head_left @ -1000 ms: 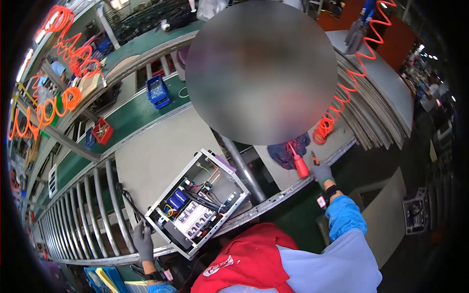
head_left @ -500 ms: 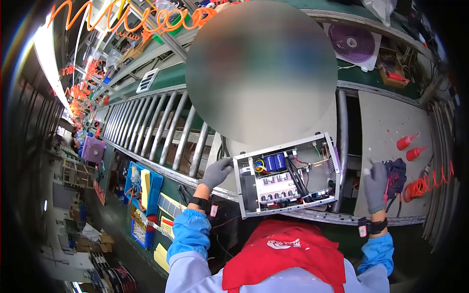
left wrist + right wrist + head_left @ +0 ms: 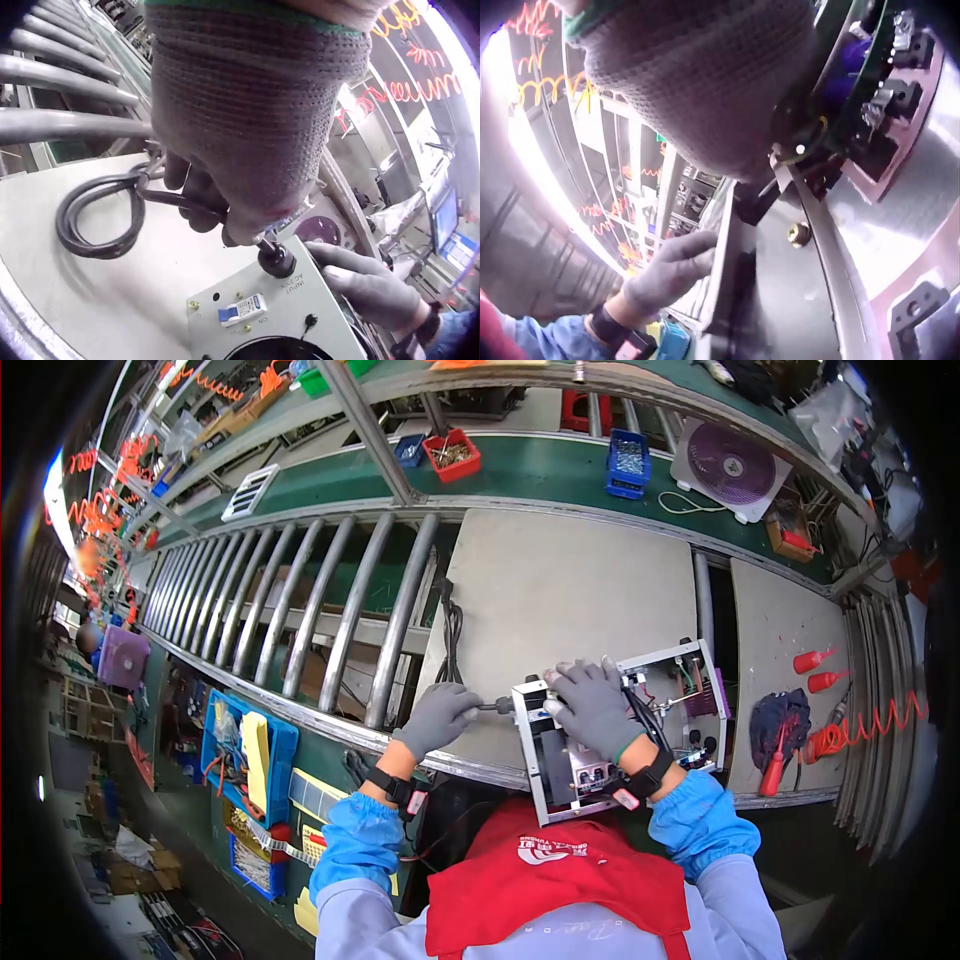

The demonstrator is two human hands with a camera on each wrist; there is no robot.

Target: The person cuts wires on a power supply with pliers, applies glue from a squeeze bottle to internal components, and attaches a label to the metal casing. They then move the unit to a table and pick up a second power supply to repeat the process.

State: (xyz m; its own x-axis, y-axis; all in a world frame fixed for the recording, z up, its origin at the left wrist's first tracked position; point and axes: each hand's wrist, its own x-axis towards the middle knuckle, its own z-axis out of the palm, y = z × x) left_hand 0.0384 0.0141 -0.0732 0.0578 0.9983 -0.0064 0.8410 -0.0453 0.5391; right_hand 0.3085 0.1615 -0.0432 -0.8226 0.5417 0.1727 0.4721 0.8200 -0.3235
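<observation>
"Head view: where's everything?"
"The 2 hands are apart. The left hand [image 3: 435, 717] grips the power cord [image 3: 453, 645]; the right hand [image 3: 595, 710] lies over the open metal chassis [image 3: 529, 752], which overhangs the front rail [image 3: 470, 767]. A hard downward push could tip it."
"Left wrist view?"
"Fingers curl round the cord beside the cable gland [image 3: 277, 260]. A sideways tug could strain that joint."
"Right wrist view?"
"Fingertips hidden; can't tell if they pinch anything. Blind pressing might bend parts on the circuit board [image 3: 871, 187]."
</observation>
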